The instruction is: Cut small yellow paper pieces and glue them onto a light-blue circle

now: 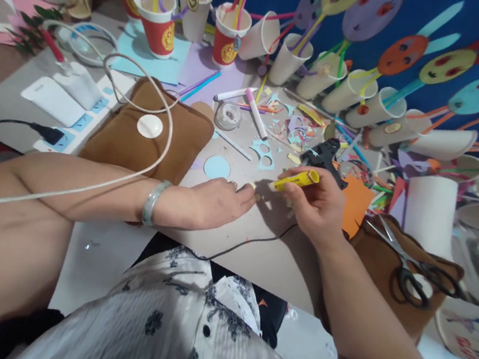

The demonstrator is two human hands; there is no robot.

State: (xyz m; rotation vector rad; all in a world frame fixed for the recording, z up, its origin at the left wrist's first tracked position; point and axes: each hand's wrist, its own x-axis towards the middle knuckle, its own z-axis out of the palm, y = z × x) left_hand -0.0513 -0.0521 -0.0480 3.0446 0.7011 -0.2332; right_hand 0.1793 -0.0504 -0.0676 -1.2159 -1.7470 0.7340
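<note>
My right hand [318,204] is closed around a yellow glue stick [297,180], its tip pointing left toward my other hand. My left hand [214,202] lies on the grey tabletop [255,223] with fingers stretched out, fingertips almost touching the stick's tip; whether a small piece sits under them I cannot tell. A light blue paper circle [217,166] lies just beyond my left hand. A pale bangle [153,201] sits on my left wrist. A black glue gun [324,155] rests behind my right hand.
A brown heat pad [148,132] with a white cable [144,102] lies at the left. Scissors [408,266] rest on a brown pad at the right. Paper cups [227,36] with straw flowers line the back; paper scraps [290,127], a white marker [257,114] and a power strip [68,104] surround them.
</note>
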